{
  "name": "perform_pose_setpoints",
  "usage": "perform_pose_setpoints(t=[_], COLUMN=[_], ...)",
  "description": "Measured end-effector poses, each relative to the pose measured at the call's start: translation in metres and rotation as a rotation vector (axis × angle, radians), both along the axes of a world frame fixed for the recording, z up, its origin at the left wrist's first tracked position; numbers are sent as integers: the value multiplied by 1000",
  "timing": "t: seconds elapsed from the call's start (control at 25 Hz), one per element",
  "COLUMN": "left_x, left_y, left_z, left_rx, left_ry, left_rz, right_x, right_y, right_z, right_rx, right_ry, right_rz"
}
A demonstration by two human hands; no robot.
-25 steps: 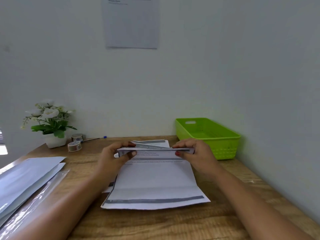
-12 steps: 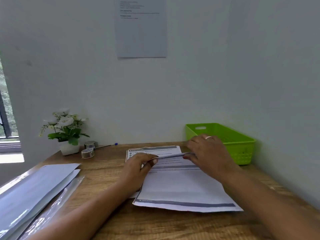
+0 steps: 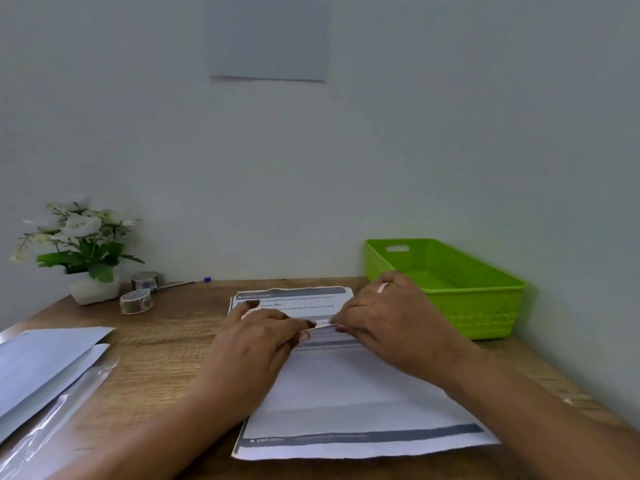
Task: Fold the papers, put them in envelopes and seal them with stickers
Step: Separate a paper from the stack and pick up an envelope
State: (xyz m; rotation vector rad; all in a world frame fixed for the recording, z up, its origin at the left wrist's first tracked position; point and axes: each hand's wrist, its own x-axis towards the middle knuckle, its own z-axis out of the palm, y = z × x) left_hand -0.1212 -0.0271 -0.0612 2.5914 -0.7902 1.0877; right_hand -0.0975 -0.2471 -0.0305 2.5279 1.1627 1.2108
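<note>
Envelopes (image 3: 45,368): we see pale blue ones stacked flat at the lower left of the frame, on the wooden table (image 3: 166,344).
Clear sleeve (image 3: 59,420): it lies just beside the envelopes, along their right edge.
Plant (image 3: 83,251): white flowers in a white pot, middle left, against the wall.
Sticker rolls (image 3: 136,301): we count two small rolls just right of the pot, one behind the other.
Pen (image 3: 183,284): lies flat behind the rolls, blue cap pointing right.
Left hand (image 3: 256,337): we see it low over the sheet, thumb and fingers pinching the left end of a raised folded edge.
Paper (image 3: 346,393): lies flat at centre frame, with a dark printed band near its front edge. Its folded edge is lifted between the two hands.
Wall sheet (image 3: 268,39): pinned above, upper centre.
Right hand (image 3: 388,323): its fingertips pinch the right end of the same folded edge, and a ring (image 3: 383,287) shows on one finger.
Green basket (image 3: 485,306): stands at the right, behind the right hand.
</note>
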Motion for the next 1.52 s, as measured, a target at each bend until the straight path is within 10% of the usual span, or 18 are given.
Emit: perform_pose_setpoints(t=[0.4,0.88,1.52], left_x=[-6,-7,-5], left_y=[16,19,19], left_z=[11,16,23], left_rx=[-146,-472,-1226], left_ry=[14,142,754], left_rz=[45,31,-245], right_x=[2,-7,2], right_y=[-72,-46,-43], right_z=[21,16,7], right_rx=[325,926,1213], right_ry=[215,985,844], right_rz=[-148,334,393])
